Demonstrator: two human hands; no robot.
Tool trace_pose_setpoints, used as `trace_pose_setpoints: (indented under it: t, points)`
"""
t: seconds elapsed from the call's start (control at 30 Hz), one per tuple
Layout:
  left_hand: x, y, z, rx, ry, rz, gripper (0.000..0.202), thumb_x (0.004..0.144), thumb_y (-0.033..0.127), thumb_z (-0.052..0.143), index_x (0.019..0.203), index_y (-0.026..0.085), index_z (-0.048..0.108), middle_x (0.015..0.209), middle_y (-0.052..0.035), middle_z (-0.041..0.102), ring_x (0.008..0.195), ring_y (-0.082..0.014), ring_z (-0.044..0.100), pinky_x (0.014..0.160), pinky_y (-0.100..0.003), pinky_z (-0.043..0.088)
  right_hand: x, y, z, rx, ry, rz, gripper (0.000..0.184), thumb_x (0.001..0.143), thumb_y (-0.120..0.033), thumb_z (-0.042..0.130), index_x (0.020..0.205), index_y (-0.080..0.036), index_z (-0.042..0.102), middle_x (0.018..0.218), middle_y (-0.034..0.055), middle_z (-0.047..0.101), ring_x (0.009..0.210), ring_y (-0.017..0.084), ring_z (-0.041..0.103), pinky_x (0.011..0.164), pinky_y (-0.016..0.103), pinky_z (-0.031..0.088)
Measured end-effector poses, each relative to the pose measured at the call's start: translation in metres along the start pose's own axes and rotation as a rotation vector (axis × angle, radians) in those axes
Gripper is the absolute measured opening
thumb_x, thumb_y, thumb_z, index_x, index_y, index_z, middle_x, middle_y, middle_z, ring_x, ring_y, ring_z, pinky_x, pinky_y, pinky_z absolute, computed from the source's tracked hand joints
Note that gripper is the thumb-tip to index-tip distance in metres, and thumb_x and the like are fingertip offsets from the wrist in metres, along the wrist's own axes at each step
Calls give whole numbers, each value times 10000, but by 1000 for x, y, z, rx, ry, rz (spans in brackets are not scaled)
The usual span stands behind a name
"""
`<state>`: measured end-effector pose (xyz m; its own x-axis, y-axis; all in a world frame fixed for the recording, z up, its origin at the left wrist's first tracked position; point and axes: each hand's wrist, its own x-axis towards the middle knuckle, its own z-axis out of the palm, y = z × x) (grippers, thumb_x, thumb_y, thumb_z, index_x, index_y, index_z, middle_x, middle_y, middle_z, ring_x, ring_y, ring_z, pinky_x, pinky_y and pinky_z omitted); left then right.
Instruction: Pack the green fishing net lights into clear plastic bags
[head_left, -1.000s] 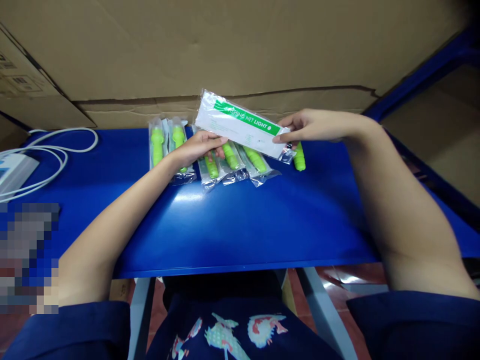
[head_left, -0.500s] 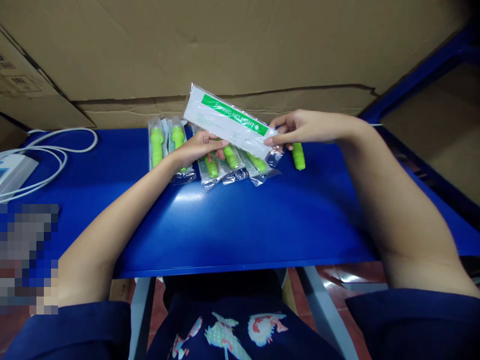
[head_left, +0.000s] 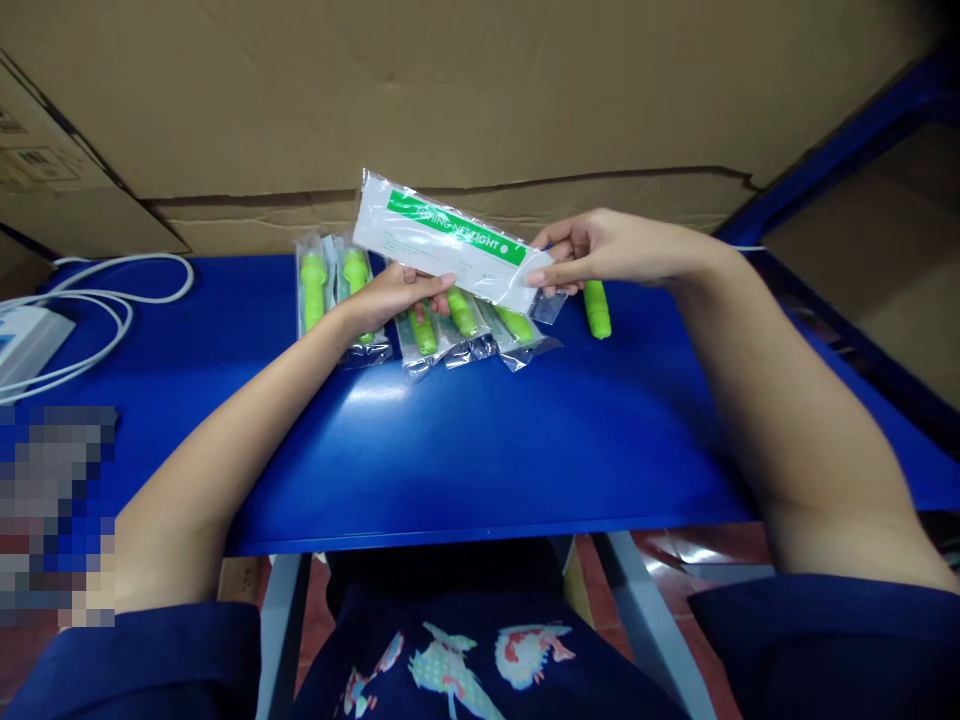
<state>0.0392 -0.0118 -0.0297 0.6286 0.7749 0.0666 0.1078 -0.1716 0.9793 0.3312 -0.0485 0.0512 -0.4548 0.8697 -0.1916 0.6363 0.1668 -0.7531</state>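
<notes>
A clear plastic packet with a white card and a green band [head_left: 450, 245] reading "FISHING NET LIGHT" is held up, slanting down to the right. My right hand [head_left: 585, 250] pinches its right end between thumb and fingers. At its lower left edge, my left hand [head_left: 409, 290] grips the packet with the thumb in front. Below lie several bagged green fishing net lights [head_left: 459, 315] on the table, partly covered by the left hand and the packet. A loose green light [head_left: 597, 312] lies beneath my right hand, its upper part hidden.
The blue table [head_left: 480, 440] is backed by a cardboard wall [head_left: 450, 90]. At the left are a coiled white cable [head_left: 127, 320] and a white box [head_left: 34, 350]. A blue frame bar [head_left: 847, 160] rises at the right.
The packet has shifted slightly left and tilted a little, so glare now falls across its lettering. Both hands keep hold; the bagged lights have not moved.
</notes>
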Motion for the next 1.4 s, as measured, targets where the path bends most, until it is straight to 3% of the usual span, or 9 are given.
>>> trace_pose_setpoints:
  t: [0.13, 0.47, 0.93, 1.17, 1.4]
  points:
    - [0, -2, -1, -18, 7, 5, 343, 921, 446, 831, 827, 143, 703, 747, -75, 747, 620, -106, 642, 476, -186, 458, 0, 5, -4, -12, -53, 13, 479, 777, -521, 922, 1067, -173, 766, 797, 36, 744, 711, 137, 648, 647, 302, 495]
    - [0, 0, -4, -15, -52, -1, 319, 904, 396, 838, 755, 132, 740, 718, -54, 749, 553, -66, 607, 472, -170, 434, 2, -1, 3, -62, -106, -77, 536, 783, -737, 809, 930, -222, 800, 776, 27, 734, 752, 170, 699, 679, 318, 575]
    - [-3, 7, 1, -60, -55, 12, 543, 768, 658, 900, 704, 159, 694, 585, 14, 622, 523, -57, 550, 467, -170, 412, 7, -5, 17, -68, -146, -48, 502, 792, -734, 796, 892, -242, 802, 785, 28, 750, 725, 172, 683, 675, 329, 560]
    - [-4, 9, 2, -28, -27, -24, 470, 896, 548, 839, 697, 156, 673, 590, 11, 623, 514, -56, 545, 472, -177, 397, 11, -8, 33, -104, -163, -47, 690, 793, -919, 653, 729, -235, 717, 738, 50, 731, 695, 188, 694, 631, 342, 547]
    - [-4, 13, 5, -23, 0, -26, 484, 885, 518, 858, 657, 147, 647, 543, 27, 600, 476, -45, 537, 443, -162, 385, 6, -24, 52, -197, -146, 14, 802, 839, -986, 487, 700, -220, 677, 647, 81, 664, 650, 211, 664, 630, 369, 523]
